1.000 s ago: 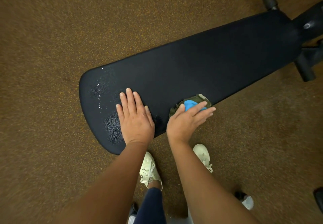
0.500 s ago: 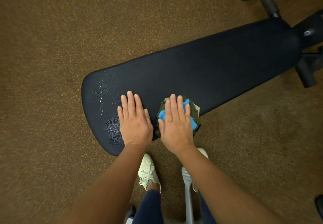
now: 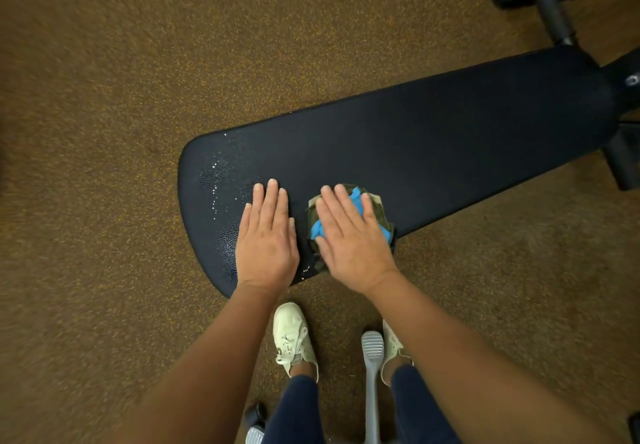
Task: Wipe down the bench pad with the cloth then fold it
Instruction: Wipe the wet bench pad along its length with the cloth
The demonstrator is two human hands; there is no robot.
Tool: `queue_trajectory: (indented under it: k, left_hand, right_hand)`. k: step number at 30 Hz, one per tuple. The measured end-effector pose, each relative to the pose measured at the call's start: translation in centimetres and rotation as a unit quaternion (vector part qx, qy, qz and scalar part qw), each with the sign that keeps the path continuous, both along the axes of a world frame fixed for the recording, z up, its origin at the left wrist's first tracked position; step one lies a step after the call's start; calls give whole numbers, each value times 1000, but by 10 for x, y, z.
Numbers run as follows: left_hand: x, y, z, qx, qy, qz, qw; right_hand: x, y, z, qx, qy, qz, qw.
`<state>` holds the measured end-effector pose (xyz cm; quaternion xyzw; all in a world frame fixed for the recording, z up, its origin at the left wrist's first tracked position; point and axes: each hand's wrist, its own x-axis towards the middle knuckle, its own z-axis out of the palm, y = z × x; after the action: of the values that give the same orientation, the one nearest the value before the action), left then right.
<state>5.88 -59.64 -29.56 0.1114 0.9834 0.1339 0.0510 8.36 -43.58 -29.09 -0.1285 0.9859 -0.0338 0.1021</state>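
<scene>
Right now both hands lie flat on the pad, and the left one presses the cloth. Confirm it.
One thing is wrong: the head view shows the right hand pressing the cloth, not the left hand, which rests on bare pad. Both hands do lie flat, fingers straight.

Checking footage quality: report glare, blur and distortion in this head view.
Head view: glinting specks on the bench pad beside the left hand; carpet blurs toward the left edge; forearms balloon near the bottom edge, wide-angle stretch; right hand and cloth look sharp.
</scene>
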Motion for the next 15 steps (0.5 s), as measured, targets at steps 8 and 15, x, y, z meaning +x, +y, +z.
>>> queue_trajectory:
  k: [8,15]
  left_hand:
    - [2,-12,-2,-20,-12,8,1000]
    - [6,-15,-4,-29,-12,50,998]
  right_hand:
    - [-11,-37,-1,-5,-4,-73,997]
    - [-36,-18,1,-6,2,-62,998]
